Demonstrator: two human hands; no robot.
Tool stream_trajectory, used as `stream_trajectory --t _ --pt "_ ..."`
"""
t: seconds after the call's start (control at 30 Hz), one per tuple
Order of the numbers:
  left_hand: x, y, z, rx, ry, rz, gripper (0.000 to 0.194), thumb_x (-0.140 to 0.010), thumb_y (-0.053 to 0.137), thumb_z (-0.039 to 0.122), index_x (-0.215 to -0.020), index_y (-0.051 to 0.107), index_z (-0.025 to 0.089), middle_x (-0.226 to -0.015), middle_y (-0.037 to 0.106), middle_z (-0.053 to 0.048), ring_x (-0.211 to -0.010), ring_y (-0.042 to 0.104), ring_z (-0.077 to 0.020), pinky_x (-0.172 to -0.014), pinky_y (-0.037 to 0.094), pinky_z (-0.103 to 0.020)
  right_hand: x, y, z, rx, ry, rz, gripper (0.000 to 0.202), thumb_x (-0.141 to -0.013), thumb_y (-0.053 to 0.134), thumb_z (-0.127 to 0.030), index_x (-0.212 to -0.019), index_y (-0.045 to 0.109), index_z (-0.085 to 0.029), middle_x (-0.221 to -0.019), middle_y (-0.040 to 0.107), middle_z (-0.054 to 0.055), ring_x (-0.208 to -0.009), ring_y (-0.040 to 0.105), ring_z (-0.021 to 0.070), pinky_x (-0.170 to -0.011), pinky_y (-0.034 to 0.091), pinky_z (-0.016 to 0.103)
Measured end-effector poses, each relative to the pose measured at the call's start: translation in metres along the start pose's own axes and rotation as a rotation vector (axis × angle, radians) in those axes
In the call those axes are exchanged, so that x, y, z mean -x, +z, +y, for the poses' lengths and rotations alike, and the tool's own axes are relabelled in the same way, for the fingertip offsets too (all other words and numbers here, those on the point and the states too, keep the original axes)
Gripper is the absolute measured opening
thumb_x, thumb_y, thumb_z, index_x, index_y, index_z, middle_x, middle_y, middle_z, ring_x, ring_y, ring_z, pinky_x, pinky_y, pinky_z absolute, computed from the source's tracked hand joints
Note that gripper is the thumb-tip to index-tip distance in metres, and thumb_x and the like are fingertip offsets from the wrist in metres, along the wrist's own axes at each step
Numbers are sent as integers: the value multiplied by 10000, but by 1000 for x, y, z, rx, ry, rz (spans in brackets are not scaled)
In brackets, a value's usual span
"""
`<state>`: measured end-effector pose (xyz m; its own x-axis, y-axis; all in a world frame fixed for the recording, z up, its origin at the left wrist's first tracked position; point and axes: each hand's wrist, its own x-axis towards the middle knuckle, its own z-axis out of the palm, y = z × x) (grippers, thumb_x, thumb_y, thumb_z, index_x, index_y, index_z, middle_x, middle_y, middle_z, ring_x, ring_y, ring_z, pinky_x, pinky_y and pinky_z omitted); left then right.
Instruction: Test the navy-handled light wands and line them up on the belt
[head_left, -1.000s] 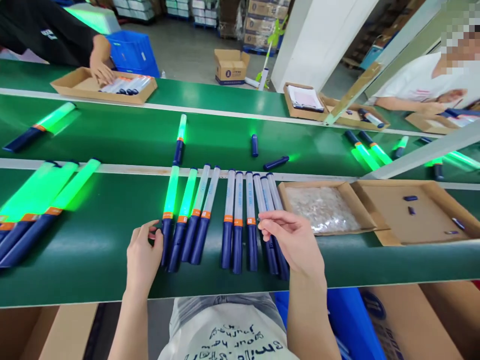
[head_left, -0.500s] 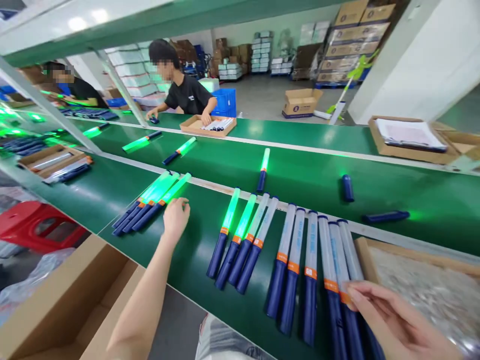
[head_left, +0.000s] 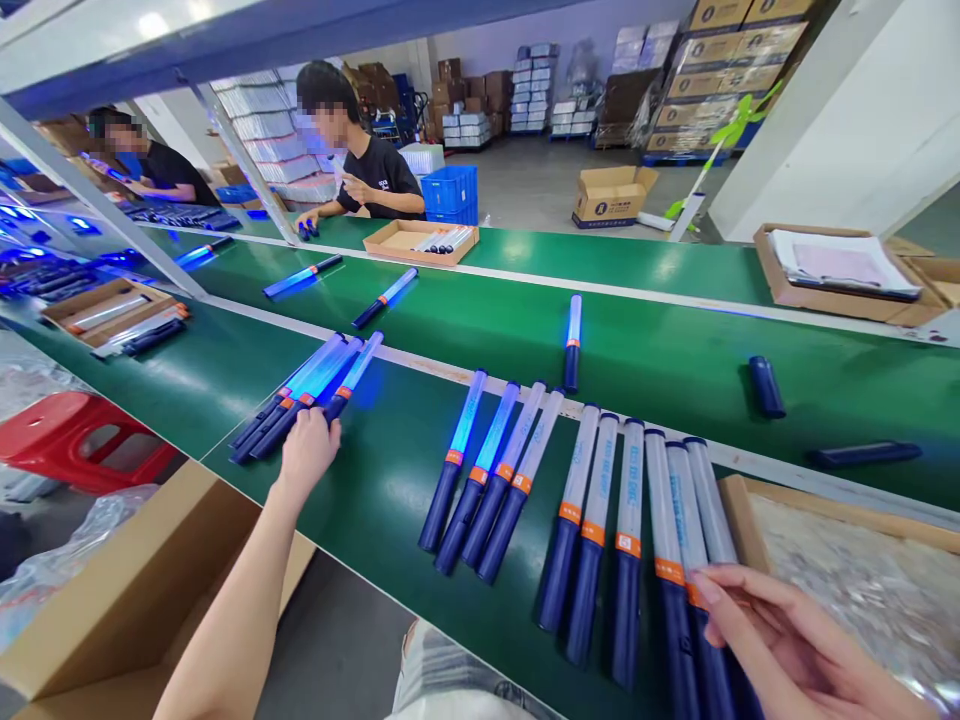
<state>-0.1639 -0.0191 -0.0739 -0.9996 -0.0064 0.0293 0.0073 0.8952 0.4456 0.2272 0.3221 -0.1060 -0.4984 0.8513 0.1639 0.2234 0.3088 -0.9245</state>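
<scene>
At the left of the table, my left hand [head_left: 309,452] is closed around the dark blue handle of a light stick [head_left: 358,370] whose tube glows blue. Beside it several glowing light sticks [head_left: 298,392] lie close together. My right hand [head_left: 787,640] is at the lower right, thumb and forefinger pinched over the orange bands of the rightmost light sticks [head_left: 679,500]; whether they grip one is hidden. Between my hands, more light sticks lie in rows, among them two lit ones [head_left: 466,420] and several unlit ones [head_left: 583,470].
Beyond a white rail, a green belt [head_left: 480,310] carries scattered light sticks. A carton tray of clear plastic pieces [head_left: 847,570] stands at right, an open cardboard box [head_left: 112,610] at lower left, and a red stool [head_left: 82,440] beyond it. Across the belt, a co-worker [head_left: 375,170] handles small dark parts.
My left hand has come down and left from above the sticks onto a handle. The lit tubes have turned from green to blue. Things on the belt have shifted right; my right hand stays put.
</scene>
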Motion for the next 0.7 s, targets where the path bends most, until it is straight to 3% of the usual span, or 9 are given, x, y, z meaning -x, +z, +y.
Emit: stream_trajectory --t 0.1,0.2,0.27,0.37,0.5,0.6,0.7 --pt "51 13 34 305 104 -201 392 -1015 467 408 -1289 534 136 -939 662 -83 -724 658 -214 -702 561 -360 1 20 -31 -50 -102 -80 329 -893 815 -499 -1091 827 -237 -1008 797 43 -678 760 145 -696 658 133" --pt "120 26 77 564 197 -438 453 -1023 434 590 -1235 553 207 -892 636 -27 -615 585 -142 -559 499 -274 7 40 -63 -106 -224 -71 147 -941 797 -362 -1036 831 -256 -1064 791 14 -797 770 109 -824 649 116" --pt "162 31 103 854 211 -654 434 -1019 519 589 -1219 568 207 -899 605 -9 -563 521 -93 -496 447 -233 12 50 -78 -145 -269 -46 96 -932 813 -274 -1027 829 -273 -1034 792 -7 -884 774 114 -895 653 148" --pt "205 33 131 1193 91 -927 437 -1000 652 527 -1288 534 220 -873 575 23 -495 476 -63 -389 369 -189 16 57 -92 -191 -291 -78 219 -938 802 -185 -1111 820 -317 -1045 797 -34 -887 773 108 -867 668 179" --pt "226 33 147 1347 70 -1119 411 -1038 655 446 -1348 499 226 -787 603 32 -511 527 -79 -429 425 -176 16 55 -99 -247 -282 -81 259 -944 787 -140 -1123 814 -325 -1027 798 -49 -846 766 87 -809 659 166" --pt "230 33 153 1471 34 -1212 251 -1072 592 407 -1189 610 186 -883 621 -21 -615 568 -77 -521 456 -181 17 51 -98 -253 -293 -49 244 -933 793 -121 -1098 816 -299 -1015 798 -42 -810 752 78 -805 654 174" --pt "233 32 156 1534 -30 -1242 257 -1060 601 422 -1071 651 170 -902 572 -25 -627 534 -73 -489 412 -171 19 49 -95 -235 -314 -29 244 -925 787 -95 -1089 812 -274 -1025 796 -23 -853 758 103 -828 658 217"
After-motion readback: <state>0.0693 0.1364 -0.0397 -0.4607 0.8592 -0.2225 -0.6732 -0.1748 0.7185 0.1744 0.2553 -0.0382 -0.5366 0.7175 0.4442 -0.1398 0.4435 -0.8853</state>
